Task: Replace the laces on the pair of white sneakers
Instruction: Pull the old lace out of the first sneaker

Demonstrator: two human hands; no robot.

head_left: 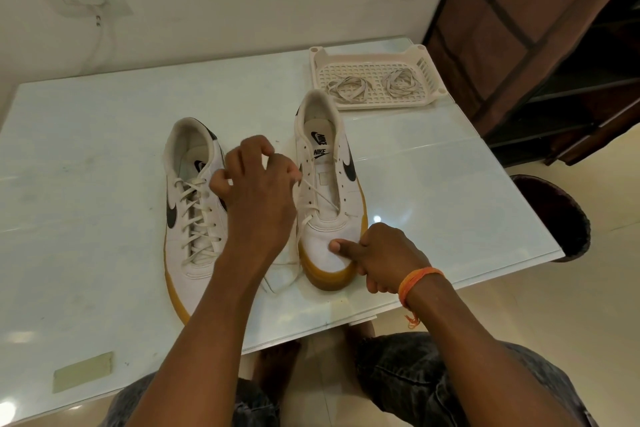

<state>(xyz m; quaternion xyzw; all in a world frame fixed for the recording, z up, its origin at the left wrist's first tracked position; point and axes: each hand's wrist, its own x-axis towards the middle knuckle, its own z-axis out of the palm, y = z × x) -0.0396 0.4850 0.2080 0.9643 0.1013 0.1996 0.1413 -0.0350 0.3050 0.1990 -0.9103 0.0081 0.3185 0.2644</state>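
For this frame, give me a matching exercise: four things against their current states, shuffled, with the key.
Things:
1. left sneaker
2. right sneaker
3. tray
4. right hand

States:
A. holds two loose bundles of laces
B. grips the toe of a sneaker
C. laced along its length
D. lace only in the lower eyelets

Pairs: 1-C, 2-D, 3-A, 4-B

Two white sneakers with black swoosh marks and gum-coloured soles stand upright side by side, toes toward the person. The left sneaker [194, 218] is laced through most of its eyelets. The right sneaker [327, 191] carries a cream lace [320, 196] through only its lowest eyelets. Two loose lace bundles [374, 85] lie coiled behind the shoes.
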